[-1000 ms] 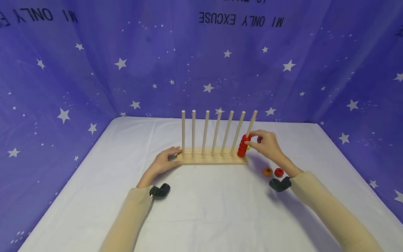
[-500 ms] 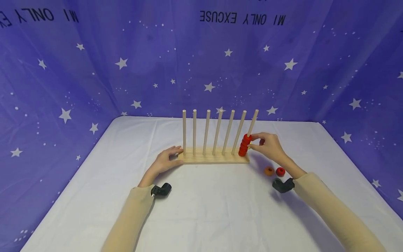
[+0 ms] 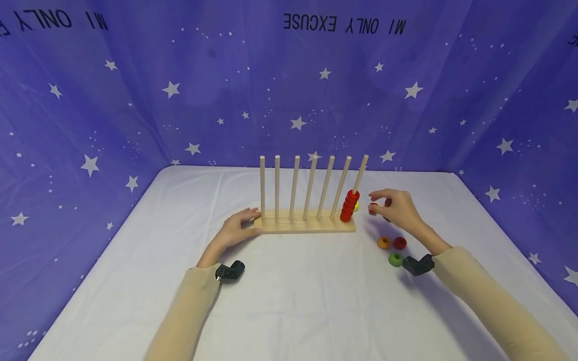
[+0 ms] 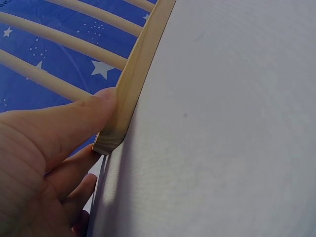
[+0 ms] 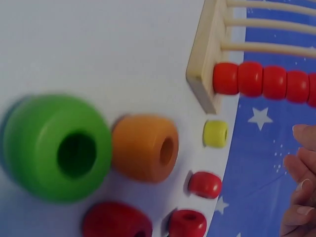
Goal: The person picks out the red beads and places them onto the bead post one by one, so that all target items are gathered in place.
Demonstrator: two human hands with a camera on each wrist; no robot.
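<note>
A wooden peg rack (image 3: 302,228) with several upright rods stands on the table. Its rightmost rod carries a stack of red beads (image 3: 349,206). My left hand (image 3: 235,229) grips the rack's left end, its thumb against the front edge in the left wrist view (image 4: 74,123). To the right of the stack, my right hand (image 3: 395,208) hovers with fingers loosely bent and parted, holding nothing. In the head view a loose red bead (image 3: 373,208) lies just by its fingertips. The right wrist view shows these fingers (image 5: 303,168) apart from the beads.
A yellow bead (image 3: 356,206) lies behind the rack's right end. Nearer the right wrist are an orange bead (image 3: 384,243), another red bead (image 3: 400,243) and a green bead (image 3: 396,259). A further red bead (image 5: 187,224) shows in the right wrist view. A star-patterned curtain (image 3: 289,90) backs the table.
My right hand has let go of the bead stack and moved right, away from the rod. A green bead and a red one near the fingers now show. My left hand stays put.
</note>
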